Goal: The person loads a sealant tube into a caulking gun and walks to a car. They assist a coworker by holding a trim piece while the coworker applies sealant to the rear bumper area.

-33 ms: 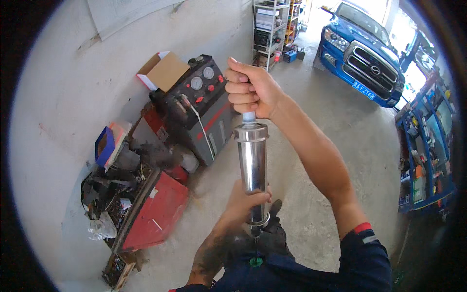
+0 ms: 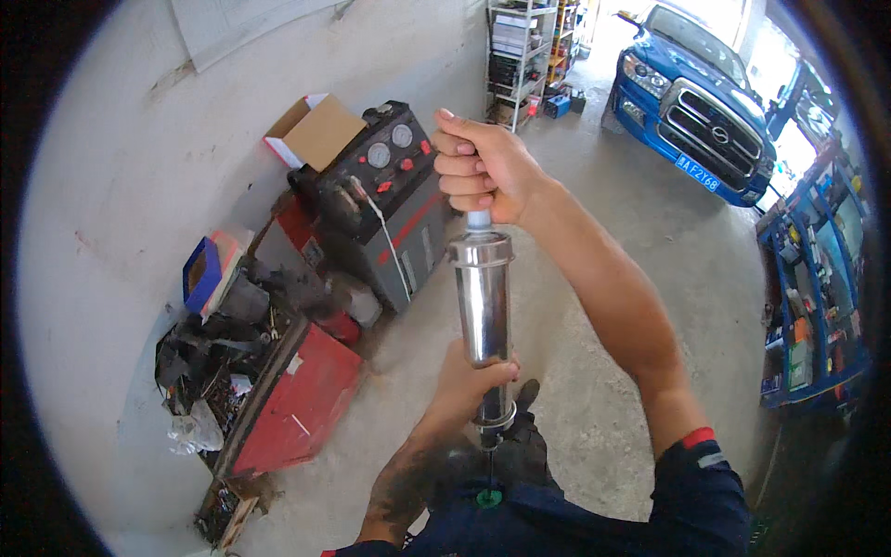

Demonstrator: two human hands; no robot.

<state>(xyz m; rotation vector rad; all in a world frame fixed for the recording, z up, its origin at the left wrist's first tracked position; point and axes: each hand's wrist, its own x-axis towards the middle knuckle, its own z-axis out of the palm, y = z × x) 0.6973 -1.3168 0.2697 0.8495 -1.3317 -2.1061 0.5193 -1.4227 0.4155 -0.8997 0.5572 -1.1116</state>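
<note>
A shiny metal cylinder (image 2: 483,302) is held upright in the picture, in front of my body. It has a ringed cap at its far end, where a short pale nozzle-like piece (image 2: 479,221) sticks out. My right hand (image 2: 487,170) is closed in a fist around that pale piece and hides most of it. Lower down, my left hand (image 2: 469,376) wraps around the barrel, its thumb lying across the front. From the near end a thin dark rod (image 2: 491,464) runs toward my body, close to a small green piece (image 2: 489,498).
To the left stand a grey machine with gauges (image 2: 380,204), an open cardboard box (image 2: 320,130) and a red cabinet (image 2: 297,404) piled with clutter. A blue pickup (image 2: 696,102) is parked far right. Blue shelving (image 2: 817,297) lines the right side; a white rack (image 2: 522,60) stands farther back.
The surroundings have shifted very slightly in the view. Both hands keep the same hold on the metal cylinder and its pale end piece.
</note>
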